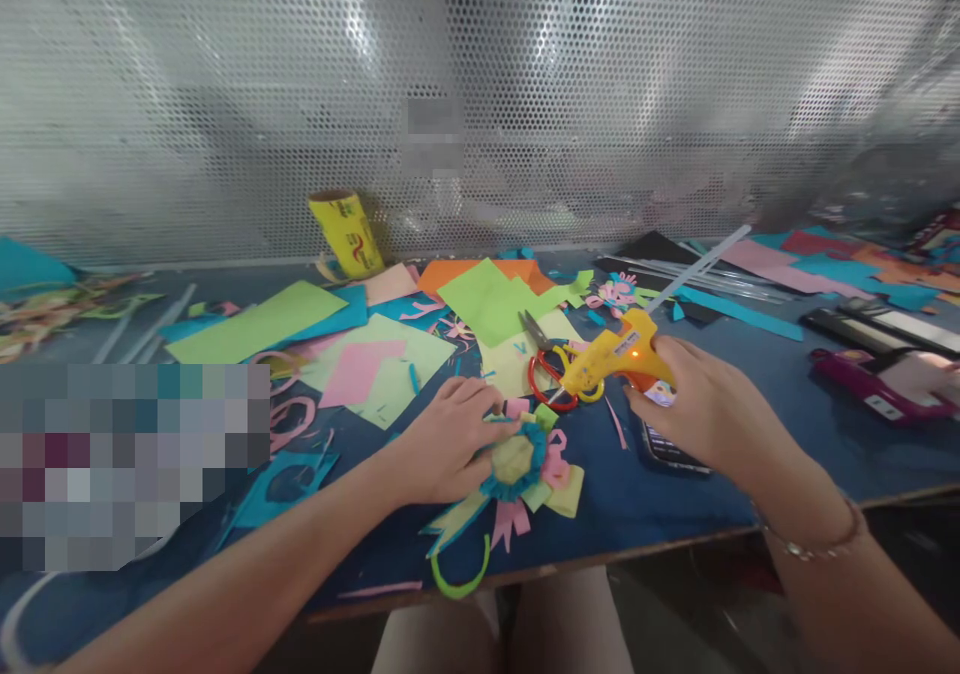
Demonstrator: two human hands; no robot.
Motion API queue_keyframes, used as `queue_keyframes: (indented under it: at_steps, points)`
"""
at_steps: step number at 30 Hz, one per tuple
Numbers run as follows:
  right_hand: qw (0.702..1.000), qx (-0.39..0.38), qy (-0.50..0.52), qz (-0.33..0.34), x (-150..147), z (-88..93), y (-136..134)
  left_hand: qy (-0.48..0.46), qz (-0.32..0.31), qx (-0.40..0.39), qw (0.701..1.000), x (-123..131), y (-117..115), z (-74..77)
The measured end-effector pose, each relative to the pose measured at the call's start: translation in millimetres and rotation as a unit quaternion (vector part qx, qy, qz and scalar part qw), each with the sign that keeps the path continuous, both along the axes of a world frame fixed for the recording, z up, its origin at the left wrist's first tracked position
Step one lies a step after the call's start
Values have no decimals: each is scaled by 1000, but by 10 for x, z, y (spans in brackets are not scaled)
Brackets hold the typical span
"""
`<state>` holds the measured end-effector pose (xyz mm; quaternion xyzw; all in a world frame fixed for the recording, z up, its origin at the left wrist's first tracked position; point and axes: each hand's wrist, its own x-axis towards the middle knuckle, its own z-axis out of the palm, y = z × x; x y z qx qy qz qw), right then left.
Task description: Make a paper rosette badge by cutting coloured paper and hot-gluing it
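Observation:
My right hand [709, 409] is wrapped round the grip of a yellow hot glue gun [611, 354]. A long clear glue stick [701, 266] juts from its back, and its nozzle points down and left, above a paper rosette [514, 457]. The rosette has a pale yellow centre, a blue ruffled ring and pink, green and yellow strips round its edge. With bent fingers and thumb, my left hand [455, 444] grips the rosette's left edge against the table. Just behind the rosette lie red-handled scissors [541, 359] and a second, yellow-handled pair [589, 386], partly hidden by the gun.
Coloured paper sheets [259, 322] and scraps cover the table [757, 404]. A phone [671, 444] lies under my right hand. At the back stand a yellow tube [346, 234] and a perforated metal panel [480, 74]. A purple stapler-like tool [881, 389] is at right. A blurred patch hides the left.

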<state>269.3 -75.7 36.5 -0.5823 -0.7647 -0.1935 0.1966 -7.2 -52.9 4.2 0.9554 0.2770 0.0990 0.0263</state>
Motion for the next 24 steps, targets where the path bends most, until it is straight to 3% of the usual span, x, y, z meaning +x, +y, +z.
queue_keyframes:
  at_steps: [5,9,12,20,24]
  points:
    - [1000,-8,4,-12,5,0,-10,-17,21,-72,997,-15,40,4]
    - [1000,-14,7,-17,10,-14,-20,-133,27,-123,983,-68,120,-36]
    - [1000,-21,10,-17,10,-27,-39,-195,37,-115,973,-93,137,-46]
    - [1000,-10,10,-13,29,-63,-75,-16,18,-47,999,-44,30,27]
    - [1000,-12,17,-8,19,-96,-97,-40,19,-55,998,-24,-11,59]
